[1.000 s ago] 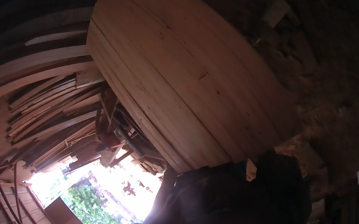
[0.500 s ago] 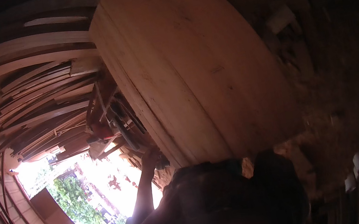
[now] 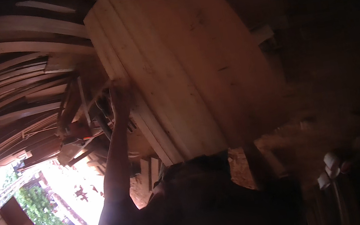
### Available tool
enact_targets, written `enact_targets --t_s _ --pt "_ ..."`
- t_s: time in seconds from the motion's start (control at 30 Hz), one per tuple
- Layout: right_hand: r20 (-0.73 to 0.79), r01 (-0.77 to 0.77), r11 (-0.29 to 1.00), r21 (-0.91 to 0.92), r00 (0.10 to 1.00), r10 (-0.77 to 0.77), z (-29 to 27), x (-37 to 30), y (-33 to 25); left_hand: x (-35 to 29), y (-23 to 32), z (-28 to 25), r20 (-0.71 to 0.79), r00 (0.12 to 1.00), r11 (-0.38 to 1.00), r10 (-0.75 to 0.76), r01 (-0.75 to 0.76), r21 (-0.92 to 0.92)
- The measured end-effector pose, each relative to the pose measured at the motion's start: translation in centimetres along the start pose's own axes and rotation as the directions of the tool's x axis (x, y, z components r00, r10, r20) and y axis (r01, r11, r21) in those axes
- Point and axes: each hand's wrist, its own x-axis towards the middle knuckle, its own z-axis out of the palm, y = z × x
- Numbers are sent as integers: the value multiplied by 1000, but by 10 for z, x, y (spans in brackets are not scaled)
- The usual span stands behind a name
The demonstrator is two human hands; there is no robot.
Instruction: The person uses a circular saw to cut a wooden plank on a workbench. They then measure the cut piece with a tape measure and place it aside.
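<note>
Pale wooden panel [image 3: 181, 60], built of joined boards, fills the centre and tilts from far left down to near right. The left hand [image 3: 119, 98] presses against its left edge, arm extended; finger closure cannot be determined in the dim light. The right hand is out of view. Stacked planks [image 3: 21, 90] lie left.

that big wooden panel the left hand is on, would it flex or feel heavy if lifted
The wooden panel looks glued up from several thick boards, so it is probably stiff rather than floppy. It is broad beside the left hand at its edge, so likely heavy and awkward for one hand. The bare wood probably grips well.
</note>
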Motion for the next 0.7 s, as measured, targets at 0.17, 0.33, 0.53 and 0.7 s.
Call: enact_targets --t_s 0.17,0.33,0.53,0.7 --pt "67 8 999 -36 998 -6 -34 -67 -3 1 19 34 -82 981 984 176 -175 18" --pt "55 41 999 27 998 -43 -66 -127 -36 6 27 54 -106 968 974 227 -222 51" --pt "-163 88 992 91 984 -72 -83 -187 -44 14 91 107 -86 962 965 258 -252 74" --pt "-176 364 889 278 929 -325 -85 -238 -74 25 75 95 -21 976 976 217 -218 -29"
